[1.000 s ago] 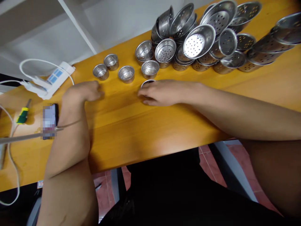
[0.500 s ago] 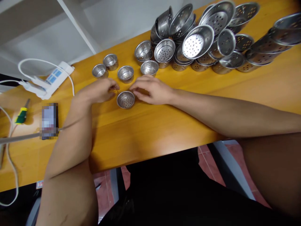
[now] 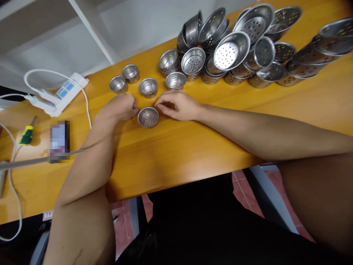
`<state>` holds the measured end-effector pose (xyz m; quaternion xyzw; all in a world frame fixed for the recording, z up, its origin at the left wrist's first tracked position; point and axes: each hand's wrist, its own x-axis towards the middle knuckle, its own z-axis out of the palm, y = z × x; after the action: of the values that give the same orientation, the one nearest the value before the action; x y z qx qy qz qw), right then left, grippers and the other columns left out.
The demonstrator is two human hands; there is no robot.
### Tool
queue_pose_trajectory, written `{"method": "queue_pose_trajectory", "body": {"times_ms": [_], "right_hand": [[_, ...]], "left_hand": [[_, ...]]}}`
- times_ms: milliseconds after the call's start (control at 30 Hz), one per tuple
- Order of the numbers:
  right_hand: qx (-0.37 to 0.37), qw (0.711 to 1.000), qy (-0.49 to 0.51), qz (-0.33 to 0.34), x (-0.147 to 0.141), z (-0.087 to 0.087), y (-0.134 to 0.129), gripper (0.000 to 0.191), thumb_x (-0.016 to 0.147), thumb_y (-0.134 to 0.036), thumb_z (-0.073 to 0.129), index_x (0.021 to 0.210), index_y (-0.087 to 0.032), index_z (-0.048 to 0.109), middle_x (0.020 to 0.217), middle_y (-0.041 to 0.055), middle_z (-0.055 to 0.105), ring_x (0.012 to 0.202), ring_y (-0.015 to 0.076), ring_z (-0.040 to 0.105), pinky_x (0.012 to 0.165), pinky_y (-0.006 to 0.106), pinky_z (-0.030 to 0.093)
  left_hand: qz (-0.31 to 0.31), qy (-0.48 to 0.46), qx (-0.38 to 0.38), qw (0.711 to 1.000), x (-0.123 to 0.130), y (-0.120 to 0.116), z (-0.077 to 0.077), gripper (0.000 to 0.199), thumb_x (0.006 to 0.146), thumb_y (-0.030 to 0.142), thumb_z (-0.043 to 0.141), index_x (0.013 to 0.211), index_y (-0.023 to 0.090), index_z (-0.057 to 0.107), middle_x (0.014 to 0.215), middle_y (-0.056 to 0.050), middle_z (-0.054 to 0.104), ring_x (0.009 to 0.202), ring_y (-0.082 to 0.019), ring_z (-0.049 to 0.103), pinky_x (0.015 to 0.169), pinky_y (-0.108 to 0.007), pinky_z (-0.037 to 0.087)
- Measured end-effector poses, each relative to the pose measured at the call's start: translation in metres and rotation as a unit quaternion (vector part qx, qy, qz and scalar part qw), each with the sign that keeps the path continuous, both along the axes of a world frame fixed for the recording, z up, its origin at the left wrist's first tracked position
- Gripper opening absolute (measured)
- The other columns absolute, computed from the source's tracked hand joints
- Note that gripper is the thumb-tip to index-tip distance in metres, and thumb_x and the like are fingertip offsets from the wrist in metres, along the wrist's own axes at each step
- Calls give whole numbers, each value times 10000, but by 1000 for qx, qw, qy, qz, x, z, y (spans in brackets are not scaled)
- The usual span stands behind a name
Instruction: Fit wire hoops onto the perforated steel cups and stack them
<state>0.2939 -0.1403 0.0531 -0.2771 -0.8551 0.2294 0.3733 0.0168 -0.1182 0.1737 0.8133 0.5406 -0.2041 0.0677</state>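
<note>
A perforated metal cup [image 3: 148, 117] stands on the wooden table between my hands. At its left, my left hand [image 3: 127, 106] is closed, with a thin wire-like piece showing below and beside its fingers. My right hand [image 3: 178, 105] is just right of the cup, thumb and fingertips pinched together; whatever they hold, if anything, is too small to make out. Behind my hands stand more small cups: one in the middle [image 3: 148, 88], one by my right knuckles [image 3: 175, 80], and two at the left, a nearer one [image 3: 118, 84] and a farther one [image 3: 130, 73].
Many perforated metal cups, stacked and tilted, fill the back right, including a bright one [image 3: 231, 51]. A white power strip [image 3: 67, 92] with cables, a green-yellow tool [image 3: 27, 135] and a phone [image 3: 59, 141] lie at the left. A cable crosses near my left forearm.
My left hand has turned and its fingers have curled in beside the cup, with the thin wire now showing lower. My right fingertips have drawn closer together.
</note>
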Motion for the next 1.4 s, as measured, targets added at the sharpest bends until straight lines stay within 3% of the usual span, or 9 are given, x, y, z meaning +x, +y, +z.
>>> {"method": "queue_pose_trajectory", "body": {"times_ms": [167,467,567,733,900,1000,1100,1267,1400], "right_hand": [[-5,1000,15,6,-1,-2,0,208,1268,-291,668,1261,-203,856,1153,104,894,999,263,782,957,387,588],[-7,1000,6,6,1,0,-1,240,1292,-336,651,1257,-207,850,1110,95,873,965,256,757,946,395,592],[68,997,-16,23,0,5,-9,264,1339,-353,614,1333,-207,835,1171,107,859,1063,283,787,1047,442,613],[236,965,-60,99,-16,17,-44,306,1403,-415,616,1499,-184,793,1488,164,794,1369,333,763,1172,501,614],[275,936,-190,107,-27,23,-63,223,1383,-274,625,1318,-181,816,1394,144,814,1152,293,706,1001,431,578],[276,938,-202,59,-19,20,-51,299,1384,-237,556,1298,-181,837,1368,136,821,1093,280,690,935,409,539],[269,945,-185,15,-5,17,-32,363,1405,-326,532,1329,-161,846,1386,161,813,1105,298,715,982,425,559],[170,974,-148,-23,10,18,-15,294,1336,-308,560,1413,-188,817,1423,170,800,1163,335,753,1019,446,585],[44,988,-92,-114,16,26,-10,337,1246,-265,613,1551,-233,754,1359,152,805,1142,361,748,1041,492,619]], "left_hand": [[-14,46,3,999,14,-9,2,384,1129,244,581,1187,111,937,1144,-261,918,1000,-388,845,799,-459,501],[-31,71,-17,997,21,-16,13,468,1179,298,551,1219,29,932,1129,-327,911,1082,-430,912,755,-443,454],[-27,73,-13,997,20,-13,8,472,1177,318,547,1222,47,930,1206,-335,922,1153,-453,925,752,-433,448],[-2,83,-5,996,21,-9,-1,373,1144,386,675,1124,117,933,1164,-289,933,1100,-420,906,731,-409,410],[-6,71,5,997,23,-13,1,292,1124,277,657,867,198,771,1023,-221,875,931,-329,793,739,-400,382],[-3,57,24,998,19,-12,-1,432,1113,242,736,729,261,538,797,-61,655,714,-211,511,721,-388,332],[-4,8,25,1000,12,-8,-6,511,1067,252,839,691,282,495,668,33,438,627,-188,316,691,-409,314],[-38,-84,-39,995,12,-7,-7,203,1002,91,900,887,226,802,796,48,733,712,-163,596,738,-358,429],[-48,-213,-168,961,8,-7,-9,212,1012,-7,845,1041,185,929,902,34,911,808,-163,807,767,-280,574]]}}
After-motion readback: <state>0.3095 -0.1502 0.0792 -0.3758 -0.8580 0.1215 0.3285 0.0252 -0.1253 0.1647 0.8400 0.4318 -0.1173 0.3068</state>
